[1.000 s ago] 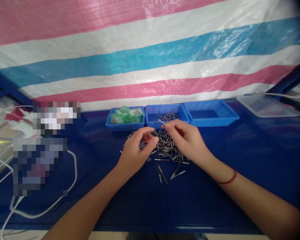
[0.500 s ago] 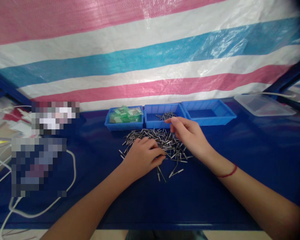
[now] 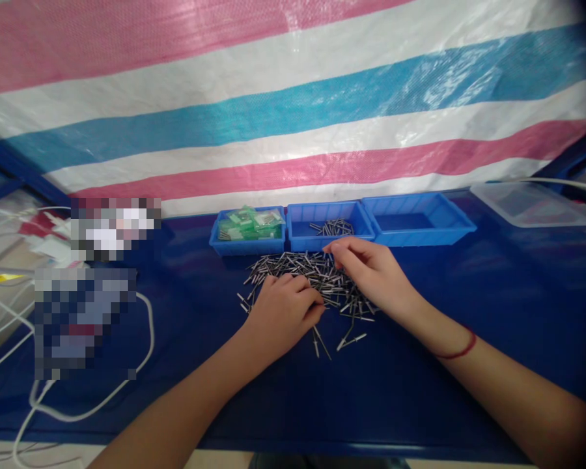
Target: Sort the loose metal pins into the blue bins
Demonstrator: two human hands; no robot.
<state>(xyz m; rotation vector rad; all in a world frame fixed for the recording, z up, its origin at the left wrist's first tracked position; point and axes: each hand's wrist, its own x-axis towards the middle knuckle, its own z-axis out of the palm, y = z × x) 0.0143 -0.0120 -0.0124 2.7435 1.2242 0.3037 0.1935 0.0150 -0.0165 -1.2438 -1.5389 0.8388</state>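
Note:
A heap of blind rivets [image 3: 297, 266] with thin metal stems lies on the blue table. My left hand [image 3: 288, 309] rests on the near side of this heap, thumb and forefinger pinched together; whatever is between them is hidden. Over the heap's right part, just in front of the middle blue bin [image 3: 303, 243], my right hand [image 3: 371, 264] is closed in a pinch, its fingertips covering anything held. More rivets [image 3: 336, 227] lie inside that bin. Several loose rivets [image 3: 351, 341] are scattered on the near side.
To the left stands a blue bin [image 3: 247, 248] with green-and-clear packets [image 3: 249, 223]. Another blue bin [image 3: 422, 239] adjoins the middle one on the right. A clear plastic lid [image 3: 527, 205] lies at far right. White cables [image 3: 149, 326] loop on the left. A striped sheet [image 3: 293, 130] hangs behind.
My right hand has drawn back slightly from the middle bin toward the heap. My left hand stays at the heap in nearly the same pose. The whole view has shifted a little.

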